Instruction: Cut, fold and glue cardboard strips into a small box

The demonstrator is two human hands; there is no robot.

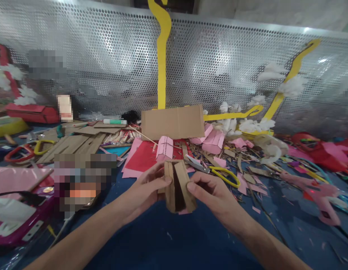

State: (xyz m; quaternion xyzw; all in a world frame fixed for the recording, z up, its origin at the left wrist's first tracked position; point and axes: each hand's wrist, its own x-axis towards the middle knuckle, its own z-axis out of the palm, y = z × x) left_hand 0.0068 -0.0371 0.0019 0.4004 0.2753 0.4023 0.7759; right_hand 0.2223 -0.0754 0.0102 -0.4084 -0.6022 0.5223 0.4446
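Between my two hands is a small brown cardboard box (170,195), raised over the blue table, with a dark gap running down its near side. My left hand (147,187) is closed on its left wall, thumb on the front face. With thumb and fingers, my right hand (209,189) pinches the right flap beside the gap. A bit of pink shows under the box's lower edge. Just beyond lie a pink paper-covered box (164,148), red paper (141,157) and scissors with yellow handles (226,176).
A pink glue gun (311,185) lies at the right. Cardboard pieces (68,148) and a purple case (19,225) are at the left. Behind stand a cardboard panel (172,122), yellow hooked strips (162,71) and a perforated metal screen (120,56). Scraps litter the right middle.
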